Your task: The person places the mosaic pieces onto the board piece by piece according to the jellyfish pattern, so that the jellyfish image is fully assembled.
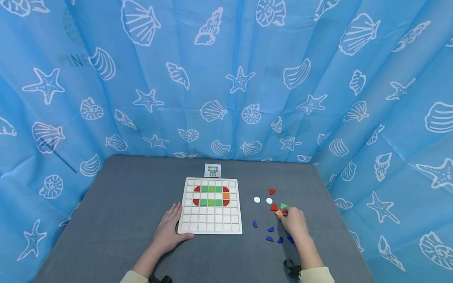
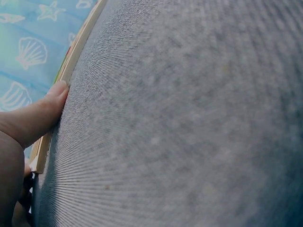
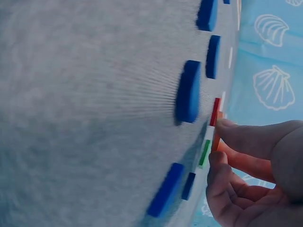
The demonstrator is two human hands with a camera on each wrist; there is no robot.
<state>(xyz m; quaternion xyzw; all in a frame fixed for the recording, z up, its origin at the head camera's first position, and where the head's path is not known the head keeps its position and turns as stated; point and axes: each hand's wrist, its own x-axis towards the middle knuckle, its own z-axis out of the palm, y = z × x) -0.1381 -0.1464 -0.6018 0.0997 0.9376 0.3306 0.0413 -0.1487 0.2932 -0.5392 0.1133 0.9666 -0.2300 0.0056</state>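
The desk [image 1: 116,220] under my hands is covered in grey cloth, matt, with a fine woven grain that shows plainly in both wrist views. The grid board [image 1: 211,230] looks like pale, unvarnished wood, smooth and matt, its edge light and clean where my left hand [image 1: 170,232] rests against it. The orange piece [image 1: 279,212] pinched in my right hand [image 1: 294,222] looks like smooth plastic, thin and flat. The blue pieces [image 3: 188,92] look the same, solid-coloured with rounded edges and a soft sheen. The backdrop [image 1: 226,78] is thin blue fabric, matt and creased, printed with white shells. The small card [image 1: 212,170] looks like paper.
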